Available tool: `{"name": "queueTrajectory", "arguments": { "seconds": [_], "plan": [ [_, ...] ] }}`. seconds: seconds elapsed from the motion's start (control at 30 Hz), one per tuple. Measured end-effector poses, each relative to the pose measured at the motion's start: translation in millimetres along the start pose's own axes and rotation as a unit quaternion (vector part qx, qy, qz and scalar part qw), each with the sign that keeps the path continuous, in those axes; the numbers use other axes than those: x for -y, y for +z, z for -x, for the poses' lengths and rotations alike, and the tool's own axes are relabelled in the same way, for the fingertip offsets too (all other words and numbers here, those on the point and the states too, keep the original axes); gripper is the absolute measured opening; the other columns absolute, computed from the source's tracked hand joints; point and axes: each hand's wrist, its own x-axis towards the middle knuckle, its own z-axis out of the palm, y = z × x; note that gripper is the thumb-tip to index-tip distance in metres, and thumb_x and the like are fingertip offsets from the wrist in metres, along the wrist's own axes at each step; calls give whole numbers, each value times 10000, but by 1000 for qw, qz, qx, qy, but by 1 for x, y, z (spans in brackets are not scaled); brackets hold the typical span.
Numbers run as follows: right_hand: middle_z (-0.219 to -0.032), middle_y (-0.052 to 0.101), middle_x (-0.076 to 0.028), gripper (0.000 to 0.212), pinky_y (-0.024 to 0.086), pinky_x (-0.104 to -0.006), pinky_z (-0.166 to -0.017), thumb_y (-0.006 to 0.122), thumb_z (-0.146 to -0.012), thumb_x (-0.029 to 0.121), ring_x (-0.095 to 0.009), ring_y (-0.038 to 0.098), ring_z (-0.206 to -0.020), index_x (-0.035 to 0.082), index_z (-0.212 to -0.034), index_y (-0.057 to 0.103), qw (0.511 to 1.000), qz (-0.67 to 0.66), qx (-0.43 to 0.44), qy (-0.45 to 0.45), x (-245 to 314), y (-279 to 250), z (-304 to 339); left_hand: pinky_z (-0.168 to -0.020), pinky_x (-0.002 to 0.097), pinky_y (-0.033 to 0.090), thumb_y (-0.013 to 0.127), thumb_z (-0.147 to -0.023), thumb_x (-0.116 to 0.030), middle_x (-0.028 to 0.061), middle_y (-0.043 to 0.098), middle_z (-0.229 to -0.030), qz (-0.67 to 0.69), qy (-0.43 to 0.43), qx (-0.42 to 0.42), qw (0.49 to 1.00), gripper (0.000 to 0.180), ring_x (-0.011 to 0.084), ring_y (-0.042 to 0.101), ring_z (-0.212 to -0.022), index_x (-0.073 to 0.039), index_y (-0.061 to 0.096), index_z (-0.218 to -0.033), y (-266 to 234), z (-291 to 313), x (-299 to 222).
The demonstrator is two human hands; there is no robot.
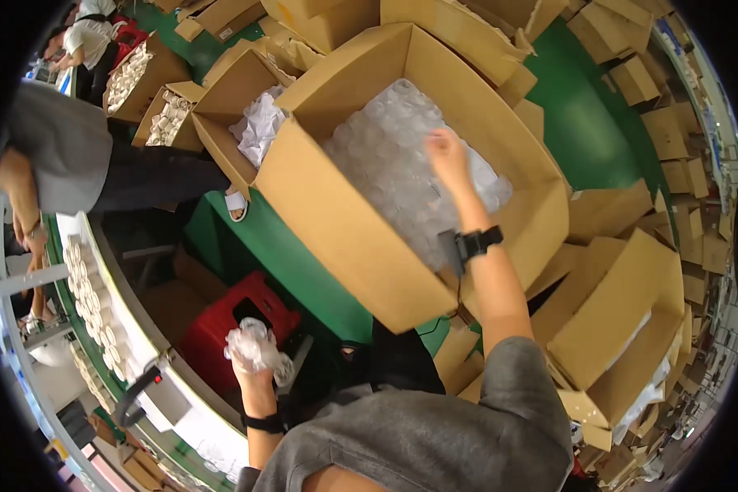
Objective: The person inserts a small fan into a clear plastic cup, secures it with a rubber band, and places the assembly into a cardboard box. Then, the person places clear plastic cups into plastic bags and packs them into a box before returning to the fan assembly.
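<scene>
My left hand [252, 382] is closed around a bunch of clear plastic cups [258, 344], beside a red plastic stool [213, 326]. My right hand [446, 151] is raised over a large open cardboard box [344, 234], its fingers curled and slightly blurred. Whether anything small is inside those fingers cannot be made out. Below it, many translucent rounded plastic pieces [385, 168] lie heaped in the box, with a white sheet-like piece [481, 172] near its right wall. A black wrist device [471, 244] sits on my right forearm.
On the left, a white-edged conveyor line [123, 303] carries rows of pale round parts [90, 307]. Another person [66, 148] stands there. Smaller cartons [168, 115] and an open box [615, 320] crowd around, on green floor [303, 279].
</scene>
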Motion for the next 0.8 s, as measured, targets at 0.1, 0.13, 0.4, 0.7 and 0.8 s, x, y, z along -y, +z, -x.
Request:
{"name": "queueTrajectory", "arguments": {
  "seconds": [0.1, 0.13, 0.4, 0.7, 0.8],
  "plan": [
    [-803, 591, -117, 269, 422, -394, -655, 556, -703, 244, -270, 553, -789, 59, -896, 571, 954, 270, -119, -53, -112, -4, -101, -659, 335, 457, 446, -798, -337, 49, 566, -777, -21, -2, -88, 996, 280, 208, 549, -743, -91, 542, -889, 6, -25, 4],
    [-803, 591, -117, 269, 422, -394, -655, 556, -703, 244, -270, 553, -789, 59, -896, 571, 956, 268, -107, -51, -129, 11, -117, -659, 335, 457, 446, -798, -337, 49, 566, -777, -22, 3, -99, 995, 280, 208, 549, -743, -91, 542, -889, 0, -34, 4],
    [-786, 600, -66, 199, 370, -368, -728, 565, -690, 264, -237, 517, -838, 86, -746, 631, 793, 599, 46, -100, -216, 84, -133, -577, 359, 477, 507, -799, -260, 104, 552, -881, -96, -97, -34, 990, 196, 219, 574, -726, -73, 485, -745, -38, -43, 0],
    [-774, 608, -78, 134, 400, -318, -654, 566, -693, 147, -226, 538, -762, 35, -745, 617, 952, 299, -65, -4, -122, -8, -106, -451, 265, 427, 485, -748, -110, 113, 508, -700, -52, 98, -11, 994, 156, 192, 518, -579, -54, 465, -892, 6, -5, 7],
    [-713, 581, -30, 100, 422, -260, -620, 561, -699, 79, -139, 543, -677, 10, -764, 592, 974, -197, 69, -82, -33, -5, -24, -457, 257, 415, 473, -747, -129, 106, 497, -685, -46, 116, 180, 976, 272, 164, 485, -544, -34, 457, -1001, -37, 7, 1]
  ]
}}
